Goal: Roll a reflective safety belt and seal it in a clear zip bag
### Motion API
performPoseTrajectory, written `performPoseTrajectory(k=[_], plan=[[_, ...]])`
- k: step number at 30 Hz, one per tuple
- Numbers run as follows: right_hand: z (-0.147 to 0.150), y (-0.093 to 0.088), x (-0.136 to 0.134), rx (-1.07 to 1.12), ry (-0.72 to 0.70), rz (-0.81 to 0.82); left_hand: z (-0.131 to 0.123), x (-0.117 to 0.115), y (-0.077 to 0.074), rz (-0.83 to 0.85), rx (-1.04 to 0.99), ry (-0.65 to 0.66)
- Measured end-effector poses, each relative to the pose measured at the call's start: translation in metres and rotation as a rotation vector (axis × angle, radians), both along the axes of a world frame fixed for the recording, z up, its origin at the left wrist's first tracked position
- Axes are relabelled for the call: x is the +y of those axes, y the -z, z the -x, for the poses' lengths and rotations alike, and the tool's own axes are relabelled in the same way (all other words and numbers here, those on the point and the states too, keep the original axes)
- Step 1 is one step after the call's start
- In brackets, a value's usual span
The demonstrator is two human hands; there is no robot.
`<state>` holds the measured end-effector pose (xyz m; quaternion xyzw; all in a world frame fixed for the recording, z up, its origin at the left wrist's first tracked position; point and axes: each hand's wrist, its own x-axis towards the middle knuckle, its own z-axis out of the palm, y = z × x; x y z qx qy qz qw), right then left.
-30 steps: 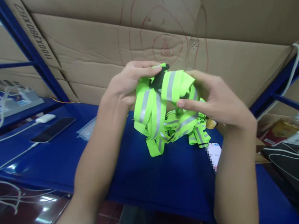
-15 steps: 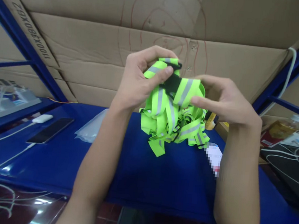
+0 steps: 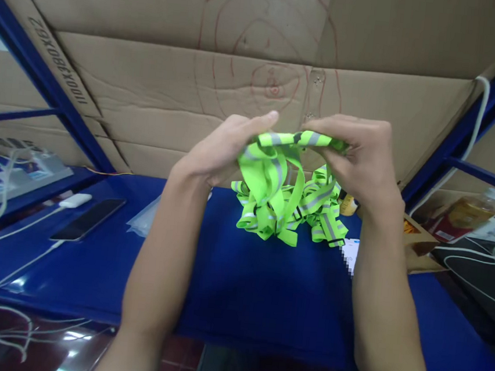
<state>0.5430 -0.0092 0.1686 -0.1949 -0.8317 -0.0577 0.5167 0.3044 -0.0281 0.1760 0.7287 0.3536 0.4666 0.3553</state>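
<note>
Both my hands hold up a neon-yellow reflective strap (image 3: 298, 138) with grey stripes and a black patch, stretched level between them. My left hand (image 3: 222, 151) pinches its left end between thumb and fingers. My right hand (image 3: 357, 158) is closed over its right end. Loops of the same strap hang down from my grip to a tangled pile of neon straps (image 3: 297, 213) lying on the blue shelf (image 3: 238, 278).
Cardboard sheets (image 3: 188, 75) line the back of the shelf. A phone (image 3: 82, 219), a white charger (image 3: 75, 200) with cables and a clear plastic bag (image 3: 143, 219) lie at left. A power strip (image 3: 16, 172) sits far left. A bottle (image 3: 463, 215), boxes and white cables crowd the right.
My hands have drawn apart and lowered slightly, pulling the bunched strap out into a flat horizontal length. More of the strap has dropped onto the pile.
</note>
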Motion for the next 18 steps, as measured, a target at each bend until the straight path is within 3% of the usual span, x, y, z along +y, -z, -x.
performPoseTrajectory(k=[2,4,9,15,18], plan=[[0.007,0.001,0.001,-0.001,-0.037,-0.073,0.001,0.0,-0.001,0.142,-0.029,0.128],[0.011,0.0,0.0,-0.035,-0.068,-0.069,0.003,0.003,-0.001,0.169,-0.054,0.148],[0.01,0.001,0.006,-0.196,-0.076,0.101,0.013,0.013,0.005,-0.041,0.034,0.045],[-0.001,0.009,0.017,-0.134,-0.147,0.362,0.023,0.011,0.001,-0.302,0.33,0.096],[-0.008,0.009,0.017,-0.015,-0.15,0.401,0.027,0.009,-0.002,-0.372,0.327,0.035]])
